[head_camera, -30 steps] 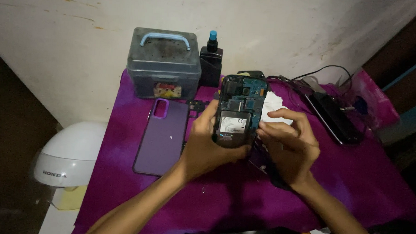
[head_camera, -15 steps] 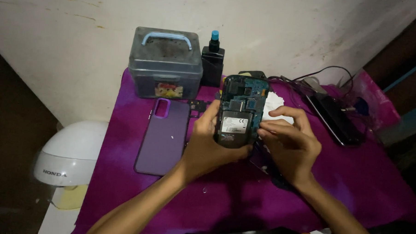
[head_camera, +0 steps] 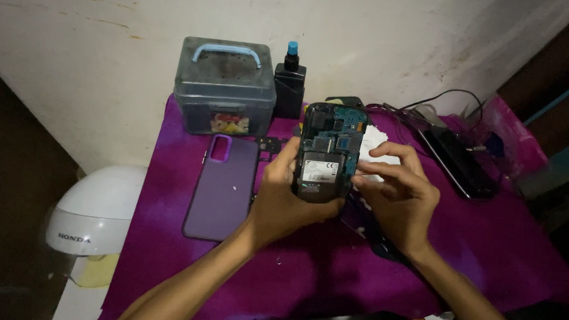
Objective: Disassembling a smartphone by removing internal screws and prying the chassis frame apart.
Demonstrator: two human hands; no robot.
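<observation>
Grey box [head_camera: 224, 88] with blue handle shut, contents hidden; dark bottle [head_camera: 289, 86] beside it; left hand [head_camera: 283, 198] clamped round opened phone [head_camera: 327, 152] held above purple cloth [head_camera: 331, 269]; right hand [head_camera: 393, 198] fingers pinched at phone's edge, possibly on small part; purple case [head_camera: 223, 186] on cloth; white helmet [head_camera: 97, 207] left; pale wall [head_camera: 377, 37] behind.

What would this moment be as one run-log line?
left hand: holds opened phone upright | right hand: fingertips at phone's right edge | purple case: flat on purple cloth

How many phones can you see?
2. One opened phone, its insides showing, is held up in the left hand, with the right hand at its edge. A dark phone lies on the purple cloth at right. Others may be hidden.
</observation>
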